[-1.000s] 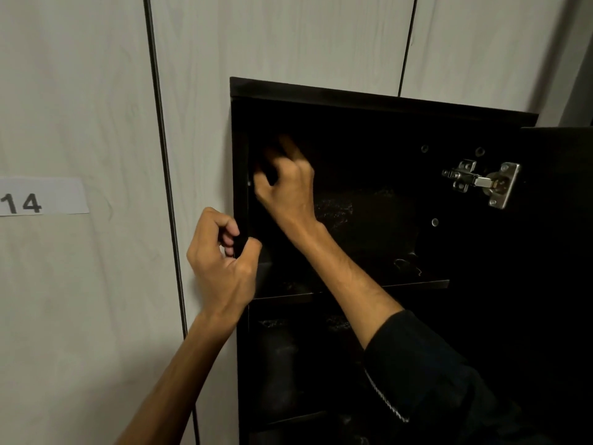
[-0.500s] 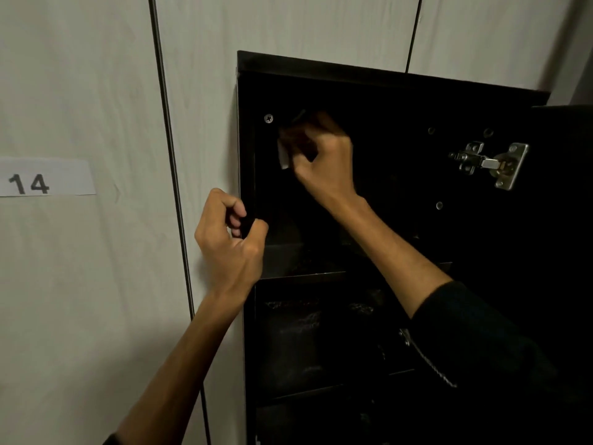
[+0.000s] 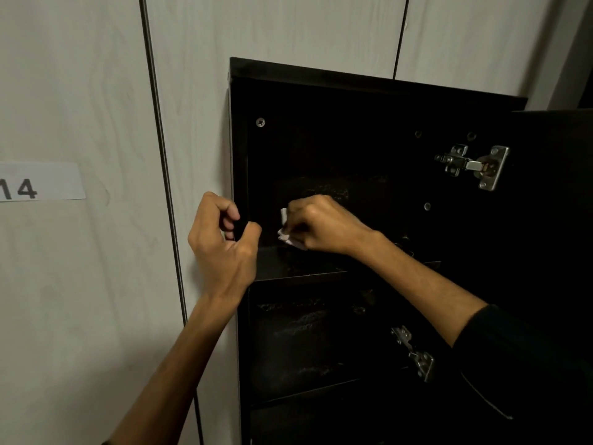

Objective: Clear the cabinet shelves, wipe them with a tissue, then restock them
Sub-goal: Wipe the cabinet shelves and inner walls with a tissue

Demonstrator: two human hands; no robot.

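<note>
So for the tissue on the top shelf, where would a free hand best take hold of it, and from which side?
Judging from this view, take the crumpled white end of the tissue that sticks out left of the right hand; the rest is hidden in that grip. Come from the left and front, through the open cabinet front, past the left hand on the side panel's edge.

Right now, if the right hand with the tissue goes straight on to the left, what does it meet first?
Probably the cabinet's left side wall, whose front edge the left hand grips. The right hand holds the tissue near it, though the dark interior hides the depth.
</note>
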